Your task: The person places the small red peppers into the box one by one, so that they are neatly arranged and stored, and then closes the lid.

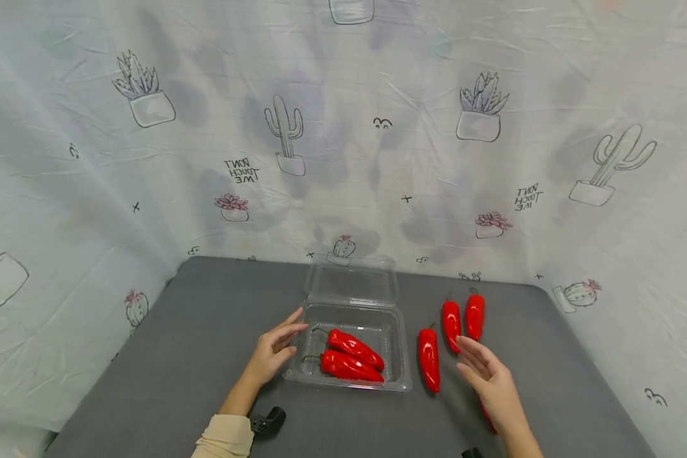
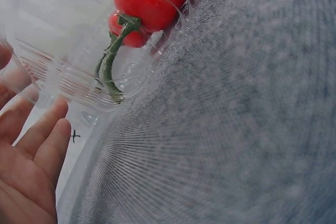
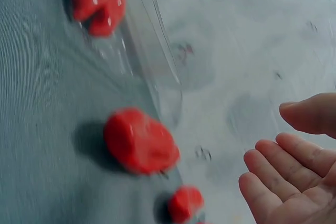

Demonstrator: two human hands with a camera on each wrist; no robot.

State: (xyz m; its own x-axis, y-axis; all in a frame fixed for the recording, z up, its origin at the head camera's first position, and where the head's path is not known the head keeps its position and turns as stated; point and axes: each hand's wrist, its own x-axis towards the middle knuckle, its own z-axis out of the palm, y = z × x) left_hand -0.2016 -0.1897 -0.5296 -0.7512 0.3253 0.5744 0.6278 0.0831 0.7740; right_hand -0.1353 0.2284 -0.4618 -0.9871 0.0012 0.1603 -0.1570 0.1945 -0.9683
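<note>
Grey table (image 1: 166, 356) (cactus-print sheet (image 1: 435, 159) behind).

We see red peppers (image 1: 352, 356) with green stems, a clear box (image 1: 349, 331), a grey tabletop (image 1: 194, 331), and a cactus-print backdrop (image 1: 343, 127).

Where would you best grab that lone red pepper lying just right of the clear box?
Probably the thick middle of the pepper, pinched across its width from above. It lies flat, stem pointing away, with the box close on its left; the right hand hovers nearby.
</note>
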